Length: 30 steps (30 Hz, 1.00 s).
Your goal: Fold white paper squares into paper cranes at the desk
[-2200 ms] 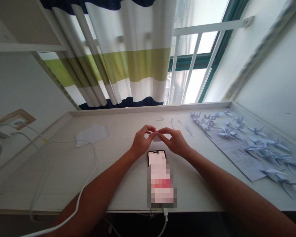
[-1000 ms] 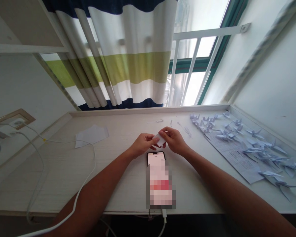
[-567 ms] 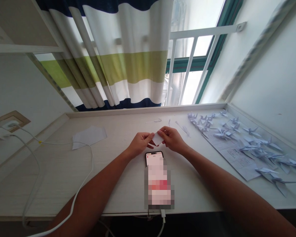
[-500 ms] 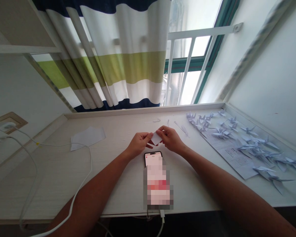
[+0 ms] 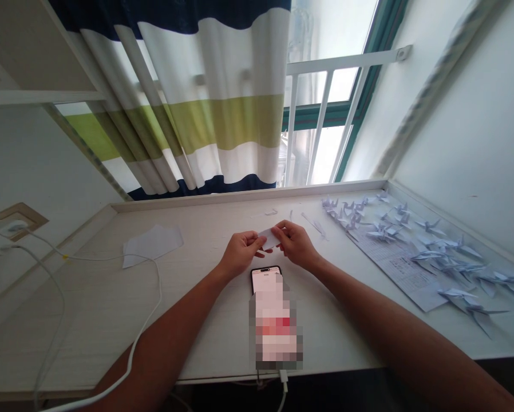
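A small piece of folded white paper [image 5: 269, 239] is held between both hands above the table. My left hand [image 5: 241, 252] pinches its left side, thumb on top. The right side of the paper is gripped by my right hand [image 5: 295, 245], with thumb and index finger on it. Just below the hands a phone [image 5: 265, 286] lies face up, its screen lit and mostly pixelated, with a white cable plugged into its near end. The finer folds of the paper are too small to make out.
Several white paper cranes [image 5: 386, 230] stand on and around a printed sheet [image 5: 405, 269] at the right. White sheets [image 5: 151, 245] lie at the left, crossed by a white cable [image 5: 159, 286]. Thin paper strips [image 5: 315, 225] lie behind my hands.
The paper has turned between my fingers, from a corner pointing down to a flatter, wider shape. My left thumb now lies further over it. The camera view has shifted slightly.
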Tool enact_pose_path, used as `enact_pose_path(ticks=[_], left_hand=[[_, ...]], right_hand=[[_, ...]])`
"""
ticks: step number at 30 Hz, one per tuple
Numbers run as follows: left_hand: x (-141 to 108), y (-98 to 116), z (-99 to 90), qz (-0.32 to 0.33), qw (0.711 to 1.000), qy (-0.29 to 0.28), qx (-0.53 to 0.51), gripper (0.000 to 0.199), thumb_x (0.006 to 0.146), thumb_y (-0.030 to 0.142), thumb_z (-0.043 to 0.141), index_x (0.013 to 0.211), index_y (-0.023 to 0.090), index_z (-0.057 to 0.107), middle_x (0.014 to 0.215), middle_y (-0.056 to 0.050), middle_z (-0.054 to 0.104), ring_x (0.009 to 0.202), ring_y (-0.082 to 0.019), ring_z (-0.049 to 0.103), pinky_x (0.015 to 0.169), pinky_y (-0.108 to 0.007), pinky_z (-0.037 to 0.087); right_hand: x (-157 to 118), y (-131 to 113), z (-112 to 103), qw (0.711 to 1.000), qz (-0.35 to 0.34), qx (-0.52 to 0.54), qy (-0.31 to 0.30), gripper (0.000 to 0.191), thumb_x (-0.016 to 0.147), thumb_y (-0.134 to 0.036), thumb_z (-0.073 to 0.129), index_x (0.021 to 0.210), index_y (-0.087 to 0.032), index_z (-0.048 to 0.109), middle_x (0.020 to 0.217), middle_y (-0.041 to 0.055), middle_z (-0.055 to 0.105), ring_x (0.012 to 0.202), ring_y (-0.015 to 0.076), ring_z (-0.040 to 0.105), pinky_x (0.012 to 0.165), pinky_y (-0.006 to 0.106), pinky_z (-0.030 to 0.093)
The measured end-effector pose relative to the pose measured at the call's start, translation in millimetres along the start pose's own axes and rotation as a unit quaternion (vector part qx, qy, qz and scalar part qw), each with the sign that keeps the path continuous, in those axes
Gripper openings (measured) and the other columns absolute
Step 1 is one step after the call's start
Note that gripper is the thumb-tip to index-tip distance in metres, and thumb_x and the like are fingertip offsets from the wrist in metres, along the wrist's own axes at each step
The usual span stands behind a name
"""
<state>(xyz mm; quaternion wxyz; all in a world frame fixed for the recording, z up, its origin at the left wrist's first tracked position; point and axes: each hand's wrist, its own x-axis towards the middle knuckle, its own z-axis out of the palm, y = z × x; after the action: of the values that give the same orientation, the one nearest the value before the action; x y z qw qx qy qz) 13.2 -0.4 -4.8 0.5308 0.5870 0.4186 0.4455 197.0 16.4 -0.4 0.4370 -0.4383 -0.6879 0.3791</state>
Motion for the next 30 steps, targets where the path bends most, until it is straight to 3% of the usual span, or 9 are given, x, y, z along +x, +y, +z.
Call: enact_pose_path(ticks=[3, 5, 8, 12, 17, 21, 30], left_hand=[[3.4, -5.7, -5.6, -0.001, 1.000, 0.020, 0.018, 0.044, 0.080, 0.055, 0.074, 0.085, 0.012, 0.070, 0.078, -0.009, 0.074, 0.078, -0.024, 0.075, 0.065, -0.031, 0.059], [5.5, -9.1, -10.0, -0.015, 0.999, 0.022, 0.035, 0.043, 0.080, 0.056, 0.074, 0.085, 0.013, 0.070, 0.079, -0.008, 0.074, 0.078, -0.023, 0.074, 0.065, -0.031, 0.057], [6.9, -11.3, -15.3, -0.011, 0.995, 0.037, 0.088, 0.043, 0.081, 0.057, 0.070, 0.078, 0.015, 0.069, 0.074, -0.004, 0.071, 0.071, -0.019, 0.068, 0.064, -0.028, 0.052], [6.7, -11.2, -18.2, 0.009, 0.982, 0.055, 0.178, 0.040, 0.082, 0.053, 0.069, 0.069, 0.015, 0.067, 0.066, 0.000, 0.065, 0.065, -0.014, 0.056, 0.063, -0.026, 0.043], [9.7, -17.9, -19.9, -0.017, 0.989, 0.045, 0.136, 0.038, 0.076, 0.050, 0.075, 0.067, 0.014, 0.067, 0.063, 0.000, 0.063, 0.062, -0.013, 0.054, 0.062, -0.026, 0.041], [11.0, -20.5, -20.9, -0.024, 0.996, 0.054, 0.070, 0.040, 0.067, 0.049, 0.084, 0.080, 0.014, 0.071, 0.076, -0.004, 0.071, 0.069, -0.015, 0.061, 0.067, -0.027, 0.045], [10.9, -9.0, -22.9, 0.044, 0.990, 0.059, 0.118, 0.042, 0.085, 0.056, 0.064, 0.071, 0.017, 0.066, 0.067, -0.003, 0.069, 0.067, -0.015, 0.061, 0.071, -0.028, 0.045]], right_hand=[[1.9, 2.0, -4.3, 0.994, -0.074, -0.071, 0.029, 0.023, 0.097, -0.041, 0.054, 0.093, -0.020, 0.060, 0.078, 0.0046, 0.070, 0.067, 0.0186, 0.067, 0.063, 0.031, 0.054], [2.5, 2.6, -11.0, 0.978, -0.152, -0.135, 0.041, 0.021, 0.097, -0.032, 0.055, 0.113, -0.021, 0.061, 0.106, 0.0098, 0.071, 0.090, 0.0230, 0.069, 0.084, 0.040, 0.055], [2.0, 1.9, -21.8, 0.944, -0.239, -0.225, -0.027, 0.034, 0.096, -0.023, 0.052, 0.130, -0.026, 0.060, 0.127, 0.0110, 0.066, 0.117, 0.0279, 0.062, 0.102, 0.050, 0.049], [1.5, 1.5, -27.5, 0.892, -0.279, -0.327, -0.137, 0.045, 0.091, -0.018, 0.060, 0.133, -0.033, 0.062, 0.147, 0.0050, 0.056, 0.140, 0.0312, 0.045, 0.112, 0.057, 0.040], [4.0, 5.8, -25.6, 0.884, -0.279, -0.334, -0.172, 0.049, 0.088, -0.026, 0.071, 0.135, -0.034, 0.061, 0.151, 0.0032, 0.054, 0.143, 0.0311, 0.044, 0.113, 0.058, 0.040], [6.3, 10.2, -24.5, 0.888, -0.291, -0.315, -0.168, 0.041, 0.090, -0.019, 0.068, 0.130, -0.029, 0.066, 0.136, 0.0056, 0.066, 0.131, 0.0281, 0.057, 0.108, 0.054, 0.047], [5.7, 9.6, -21.4, 0.910, -0.282, -0.274, -0.133, 0.021, 0.097, -0.020, 0.059, 0.110, -0.025, 0.076, 0.125, 0.0108, 0.071, 0.114, 0.0272, 0.067, 0.094, 0.050, 0.057]])
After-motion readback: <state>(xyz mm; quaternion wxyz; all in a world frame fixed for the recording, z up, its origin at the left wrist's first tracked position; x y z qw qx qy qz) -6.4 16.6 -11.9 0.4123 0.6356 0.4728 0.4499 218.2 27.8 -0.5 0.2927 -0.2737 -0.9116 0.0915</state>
